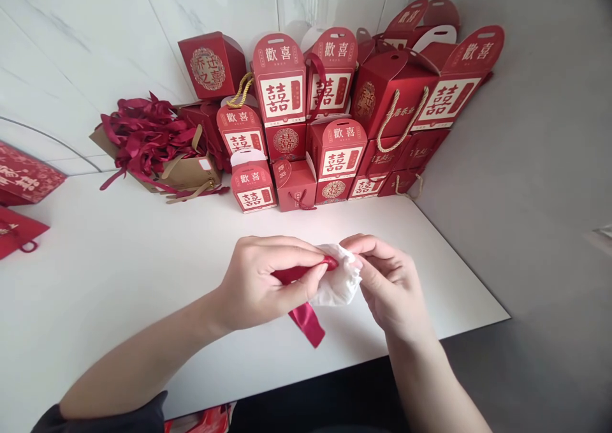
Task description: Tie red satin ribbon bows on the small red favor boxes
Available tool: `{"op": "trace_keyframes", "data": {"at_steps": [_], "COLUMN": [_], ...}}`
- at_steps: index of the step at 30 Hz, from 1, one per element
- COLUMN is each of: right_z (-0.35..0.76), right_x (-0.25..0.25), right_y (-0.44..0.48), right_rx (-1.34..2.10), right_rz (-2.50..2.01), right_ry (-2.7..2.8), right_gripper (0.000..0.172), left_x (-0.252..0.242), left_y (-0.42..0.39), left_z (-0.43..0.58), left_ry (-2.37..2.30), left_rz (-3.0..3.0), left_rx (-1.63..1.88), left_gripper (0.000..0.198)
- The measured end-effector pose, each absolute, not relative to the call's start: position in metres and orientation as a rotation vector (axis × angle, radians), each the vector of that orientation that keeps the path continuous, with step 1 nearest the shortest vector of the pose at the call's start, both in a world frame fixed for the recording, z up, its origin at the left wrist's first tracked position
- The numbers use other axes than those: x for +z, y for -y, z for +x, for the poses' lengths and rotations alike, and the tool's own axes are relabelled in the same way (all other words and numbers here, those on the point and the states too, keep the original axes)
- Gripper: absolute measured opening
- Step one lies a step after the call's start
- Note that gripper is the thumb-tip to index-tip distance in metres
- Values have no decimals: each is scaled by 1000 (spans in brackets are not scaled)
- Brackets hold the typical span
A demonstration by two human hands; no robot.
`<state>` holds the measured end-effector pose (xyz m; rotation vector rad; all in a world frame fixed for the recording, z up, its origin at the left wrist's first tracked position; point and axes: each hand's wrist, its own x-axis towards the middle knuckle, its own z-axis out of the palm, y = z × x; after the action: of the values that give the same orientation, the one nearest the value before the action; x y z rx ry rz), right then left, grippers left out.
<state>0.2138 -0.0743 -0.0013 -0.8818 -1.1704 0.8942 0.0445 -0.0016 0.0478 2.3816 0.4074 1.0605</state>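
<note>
My left hand (272, 280) pinches a dark red satin ribbon (308, 326) between thumb and fingers, and its short tail hangs below the hand. A small, crumpled white cloth or tissue-like piece (335, 286) is held between both hands, over the front of the white table. At its right edge, my right hand (389, 277) grips it between thumb and forefinger, with the other fingers curled. A rolled or folded red tip shows at the left fingertips, against the white piece. How ribbon and white piece join is hidden by the fingers.
Red gift boxes (280, 95) with Chinese characters stand stacked along the wall, some with rope handles (401, 124). Left of them, an open cardboard box (191, 170) overflows with dark red ribbons (148, 133). More red bags (23, 229) lie at the far left of the white table (134, 248).
</note>
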Motion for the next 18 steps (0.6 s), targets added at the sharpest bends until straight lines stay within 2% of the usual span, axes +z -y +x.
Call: {"op": "trace_keyframes", "data": {"at_steps": [2, 7, 11, 14, 16, 18], "right_z": [212, 201, 199, 202, 205, 210], "right_x": [0, -1, -6, -5, -3, -3], "right_y": [77, 82, 78, 75, 74, 74], "right_rx": [756, 6, -193, -75, 220, 538], "right_rz": [-968, -1215, -1251, -1218, -1155, -1045], "right_ry": [1240, 1573, 1643, 1563, 1448, 1319], "right_gripper": [11, 29, 30, 18, 7, 7], "left_x": [47, 39, 33, 34, 37, 42], "left_y": [1, -1, -1, 1, 3, 4], "left_z": [44, 45, 46, 48, 48, 47], "left_ry": [-427, -543, -580, -499, -431, -395], "left_rz": [2378, 2544, 2613, 2591, 2502, 2382], "left_rx": [1090, 1131, 1117, 1207, 1171, 1083], "left_gripper": [13, 13, 14, 12, 12, 13]}}
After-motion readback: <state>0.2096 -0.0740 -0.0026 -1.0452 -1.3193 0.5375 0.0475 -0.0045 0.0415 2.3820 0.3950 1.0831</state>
